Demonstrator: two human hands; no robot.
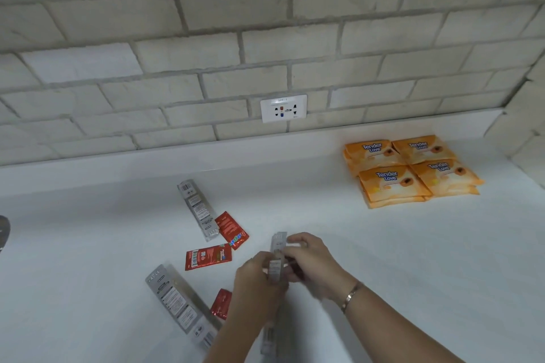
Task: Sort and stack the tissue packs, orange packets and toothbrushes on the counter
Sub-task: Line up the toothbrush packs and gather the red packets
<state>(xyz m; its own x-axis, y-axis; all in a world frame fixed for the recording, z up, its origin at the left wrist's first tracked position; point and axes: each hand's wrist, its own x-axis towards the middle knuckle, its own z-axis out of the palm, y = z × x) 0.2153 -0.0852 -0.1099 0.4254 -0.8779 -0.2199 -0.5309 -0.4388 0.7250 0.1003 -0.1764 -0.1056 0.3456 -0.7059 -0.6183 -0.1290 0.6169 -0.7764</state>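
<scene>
My left hand and my right hand both grip a bundle of grey toothbrush packs held edge-up over the white counter. Another toothbrush pack lies flat further back on the left, and one more lies near the front left. Three red-orange packets lie loose among them: one, one, and one partly behind my left hand. Orange tissue packs sit in neat stacks at the back right.
A white wall socket is set in the pale brick wall above the counter's raised back edge. The wall turns a corner at the far right. A grey object shows at the left edge.
</scene>
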